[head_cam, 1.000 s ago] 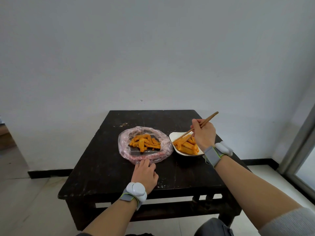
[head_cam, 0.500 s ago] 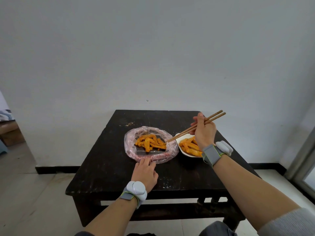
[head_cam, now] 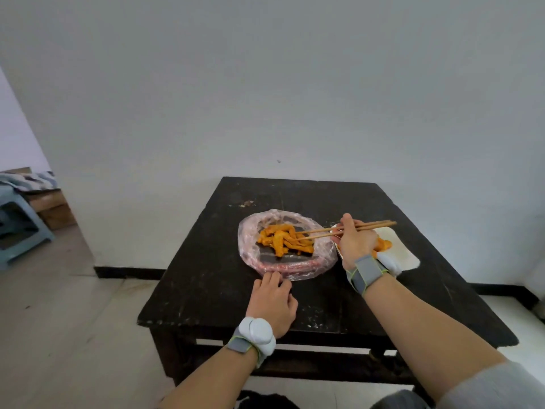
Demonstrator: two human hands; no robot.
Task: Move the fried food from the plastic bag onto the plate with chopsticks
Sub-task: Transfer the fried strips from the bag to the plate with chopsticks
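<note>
Dark, scuffed square wooden table (head_cam: 206, 278), set against a plain white wall (head_cam: 265, 84). Clear crinkled plastic bag (head_cam: 250, 255), rolled open into a ring, lies near the table's middle. White rounded-square plate (head_cam: 404, 255) sits just beside the bag at its 3 o'clock, partly hidden by the right wrist. Left hand (head_cam: 272, 302) rests palm-down on the tabletop at the bag's 6 o'clock, fingers loosely spread and gripping nothing, fingertips touching the bag's near rim; a grey strap with a white pod circles the wrist. Right hand (head_cam: 354, 243) is curled closed around a pair of thin brown wooden chopsticks (head_cam: 324, 233), which run level toward 9 o'clock, tips slightly parted and reaching into the pile. Orange fried food strips (head_cam: 283, 240) lie heaped inside the bag; whether the tips pinch a piece cannot be told. A few more orange pieces (head_cam: 385, 245) lie on the plate at the hand's 3 o'clock.
</note>
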